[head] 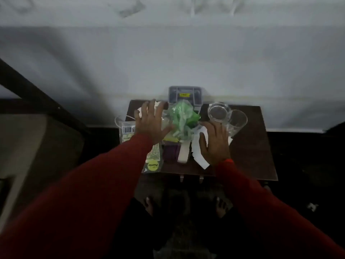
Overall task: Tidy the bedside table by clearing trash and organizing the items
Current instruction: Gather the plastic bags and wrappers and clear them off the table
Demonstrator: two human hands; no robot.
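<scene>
A small dark wooden bedside table (248, 146) carries a heap of clutter. In its middle lies a crumpled green plastic bag (182, 116) over yellow and purple items (170, 152). My left hand (151, 122) hovers spread over the left part, above clear plastic packaging with a barcode (127, 130) and a yellow sticker (153, 166). My right hand (214, 143) rests spread on white paper (197, 156), beside two clear glasses (218, 112) (237, 120). Both hands hold nothing.
A grey plastic organizer (184, 94) stands at the table's back edge against a white bed sheet (168, 58). A dark frame (37, 94) runs along the left. My feet (221, 206) show on the dark floor below the table's front edge.
</scene>
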